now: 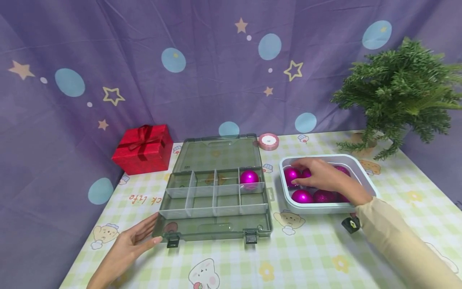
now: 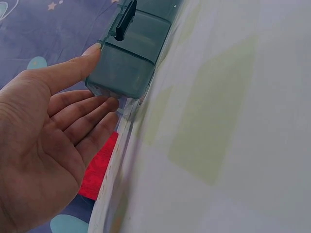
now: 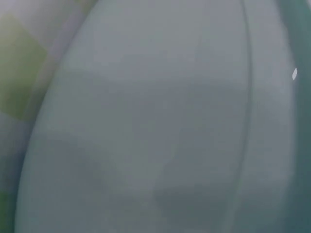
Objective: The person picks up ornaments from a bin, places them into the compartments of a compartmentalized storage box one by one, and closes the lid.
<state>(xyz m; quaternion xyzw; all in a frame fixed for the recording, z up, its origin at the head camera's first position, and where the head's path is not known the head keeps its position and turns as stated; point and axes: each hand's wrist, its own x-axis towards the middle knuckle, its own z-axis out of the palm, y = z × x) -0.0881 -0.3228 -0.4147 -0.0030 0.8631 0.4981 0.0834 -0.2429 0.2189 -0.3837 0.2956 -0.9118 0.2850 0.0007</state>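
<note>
A translucent grey-green divided box lies with its lid laid back, one shiny magenta ball in its back right compartment. At the box's front left corner, my left hand rests its thumb and fairly straight fingers; the left wrist view shows this hand against the box's end. Reaching into a pale blue tub, my right hand has thumb and fingers round a magenta ball at the tub's left end. Several magenta balls, shiny and glittery, lie there. The tub's wall fills most of the right wrist view.
A red gift box with a bow stands at the back left. A pink ribbon roll lies behind the divided box. A small green tree stands at the back right. Beside my right sleeve lies a small dark object.
</note>
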